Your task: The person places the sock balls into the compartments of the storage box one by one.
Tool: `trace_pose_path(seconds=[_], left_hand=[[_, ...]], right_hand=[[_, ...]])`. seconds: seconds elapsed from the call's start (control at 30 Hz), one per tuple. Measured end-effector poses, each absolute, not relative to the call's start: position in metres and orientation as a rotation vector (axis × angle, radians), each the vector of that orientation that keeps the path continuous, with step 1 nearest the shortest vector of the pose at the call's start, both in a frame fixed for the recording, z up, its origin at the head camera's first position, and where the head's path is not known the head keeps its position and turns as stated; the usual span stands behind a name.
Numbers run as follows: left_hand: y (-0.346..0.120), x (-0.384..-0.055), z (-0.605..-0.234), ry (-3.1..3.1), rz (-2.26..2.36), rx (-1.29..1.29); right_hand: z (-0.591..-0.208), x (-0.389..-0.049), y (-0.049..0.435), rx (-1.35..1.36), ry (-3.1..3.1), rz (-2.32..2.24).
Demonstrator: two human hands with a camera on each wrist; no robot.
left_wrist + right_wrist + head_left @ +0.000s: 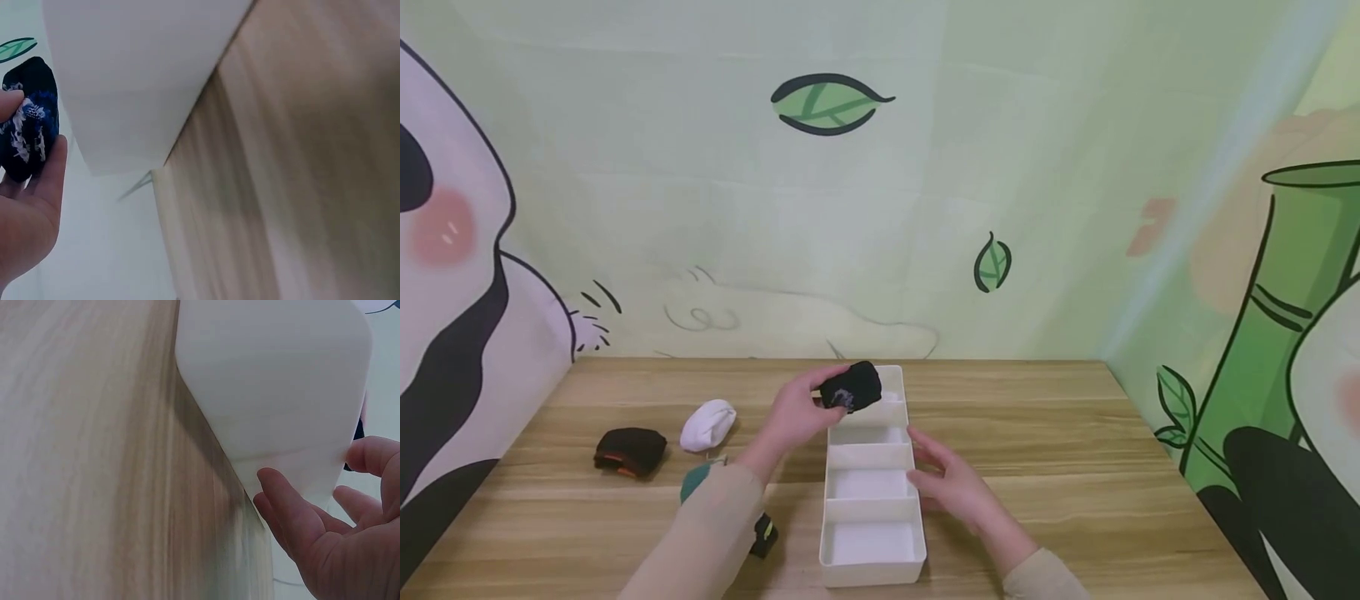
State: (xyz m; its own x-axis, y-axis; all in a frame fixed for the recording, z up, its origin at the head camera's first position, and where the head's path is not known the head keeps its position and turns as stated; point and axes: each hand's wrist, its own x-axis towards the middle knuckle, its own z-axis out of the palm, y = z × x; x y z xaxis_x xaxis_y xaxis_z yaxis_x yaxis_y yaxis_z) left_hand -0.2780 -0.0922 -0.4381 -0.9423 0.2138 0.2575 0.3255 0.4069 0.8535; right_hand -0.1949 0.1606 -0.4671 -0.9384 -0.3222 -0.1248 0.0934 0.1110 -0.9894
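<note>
My left hand (793, 408) grips a rolled black sock (857, 385) above the far compartments of a long white divided box (872, 574). In the left wrist view, blue and white patterning shows on the sock (34, 119), which is held between thumb and fingers. On the box's right side, my right hand (955, 487) has its fingers loosely bent, fingertips at the side wall. The right wrist view shows those fingers (287, 500) against the outer wall (275, 394). The near compartments hold nothing.
Left of the box lie a rolled black sock with orange trim (631, 452), a white rolled sock (708, 425), a teal bundle (694, 481) partly behind the left sleeve, and a black bundle with a yellow mark (763, 537). A printed cloth backdrop (1037, 167) borders the wooden table (1045, 400).
</note>
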Motion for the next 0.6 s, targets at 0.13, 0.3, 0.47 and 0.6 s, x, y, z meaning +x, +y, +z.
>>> trace_pose_path(seconds=[0.13,0.3,0.47,0.6], left_hand=[[-0.089,-0.286,-0.434,-2.552,-1.59,-0.561],[-0.086,-0.296,-0.43,-2.572,-1.529,-0.652],[-0.085,-0.302,-0.43,-2.574,-1.523,-0.677],[-0.085,-0.305,-0.43,-2.556,-1.585,-0.696]], right_hand=[[-0.468,-0.196,0.16,-0.226,2.083,-1.894],[-0.467,-0.196,0.16,-0.222,2.091,-1.893],[-0.466,-0.195,0.16,-0.226,2.096,-1.893],[-0.467,-0.195,0.16,-0.234,2.084,-1.902]])
